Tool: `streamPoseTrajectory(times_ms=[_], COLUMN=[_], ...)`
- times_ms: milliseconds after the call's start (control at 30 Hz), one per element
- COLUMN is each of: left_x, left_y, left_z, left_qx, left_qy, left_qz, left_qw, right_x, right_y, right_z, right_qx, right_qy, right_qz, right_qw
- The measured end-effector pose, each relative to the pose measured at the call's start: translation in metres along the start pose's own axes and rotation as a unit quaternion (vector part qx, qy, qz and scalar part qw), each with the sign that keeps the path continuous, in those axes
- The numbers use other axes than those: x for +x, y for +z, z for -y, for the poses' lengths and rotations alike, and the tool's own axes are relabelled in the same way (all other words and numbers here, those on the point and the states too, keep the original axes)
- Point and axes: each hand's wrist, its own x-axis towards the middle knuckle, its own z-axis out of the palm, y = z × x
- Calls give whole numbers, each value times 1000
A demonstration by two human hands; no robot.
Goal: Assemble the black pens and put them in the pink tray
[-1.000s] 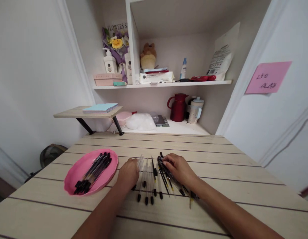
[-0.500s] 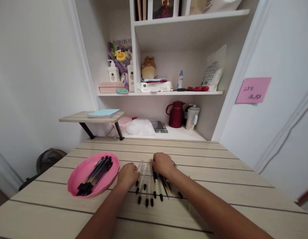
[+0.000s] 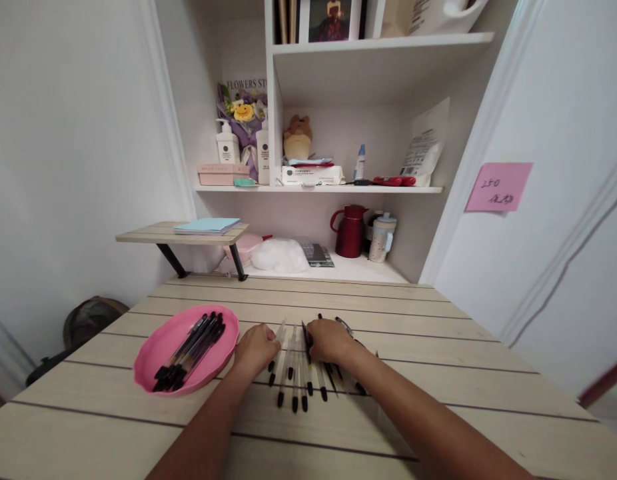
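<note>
Several clear pen barrels with black ends (image 3: 295, 380) lie side by side on the wooden tabletop between my hands. My left hand (image 3: 256, 348) is closed at the left edge of this row, its thumb side against a clear barrel (image 3: 280, 332). I cannot tell whether it grips that barrel. My right hand (image 3: 331, 341) is curled down over the right side of the row, fingertips by a thin dark stick (image 3: 305, 333); what they pinch is hidden. More dark pen parts (image 3: 331, 377) stick out under that hand. Left of my hands, a pink tray (image 3: 151, 347) holds several black pens (image 3: 193, 350).
A small raised stand (image 3: 143, 233) with blue paper (image 3: 208, 225) is at the back left. Behind the table, shelving holds a clear plastic bag (image 3: 278, 256), a red jug (image 3: 350, 231) and a speckled cup (image 3: 382, 239). A pink note (image 3: 498, 187) is on the right wall.
My right hand has shifted slightly down, uncovering pen parts behind and beside it. My left hand has stayed nearly in place. The view has moved a little.
</note>
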Motion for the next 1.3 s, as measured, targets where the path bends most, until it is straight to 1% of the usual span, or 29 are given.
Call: streamPoseTrajectory(times_ms=[100, 233, 300, 333, 367, 400, 467, 500, 533, 567, 633, 733, 900, 1033, 1200, 1300], left_x=[0, -2, -4, -5, -7, -8, -10, -11, -12, -13, -13, -14, -14, -15, -16, -18], left_y=[-1, -8, -11, -12, -12, -12, -11, -10, -9, -9, -9, -11, -13, -13, -18, -22], left_z=[0, -4, -8, -10, -12, -14, -18, -19, -20, -21, -22, -23, -24, -25, -28, -29], left_qx=[-11, -34, -46, -55, -68, -88, -144, -174, -199, -216, -235, -242, -242, -235, -226, -227], left_qy=[-6, -2, 12, 24, 41, 61, 103, 122, 137, 148, 167, 180, 175, 176, 211, 226], left_qz=[2, -4, -5, -5, -4, -2, 5, 9, 14, 20, 27, 31, 37, 35, 33, 23], left_qw=[1000, 999, 999, 998, 997, 994, 984, 977, 970, 965, 957, 953, 954, 955, 951, 947], right_x=[-1, 2, 3, 4, 4, 5, 6, 6, 6, 7, 8, 10, 11, 9, 5, 3], right_y=[4, 5, 5, 5, 5, 5, 6, 7, 7, 8, 9, 11, 11, 9, 5, 3], right_z=[-1, -12, -20, -23, -27, -30, -35, -38, -40, -42, -45, -48, -51, -52, -50, -48], right_qx=[16, 67, 130, 194, 277, 372, 540, 591, 626, 649, 671, 677, 665, 661, 658, 668], right_qy=[1, -11, -27, -31, -33, -31, -22, -21, -22, -24, -30, -30, -37, -39, -32, -36], right_qz=[-16, -39, -55, -64, -73, -82, -97, -101, -105, -109, -114, -114, -90, -78, -68, -62], right_qw=[1000, 997, 990, 978, 957, 924, 836, 800, 772, 753, 732, 727, 741, 745, 749, 740])
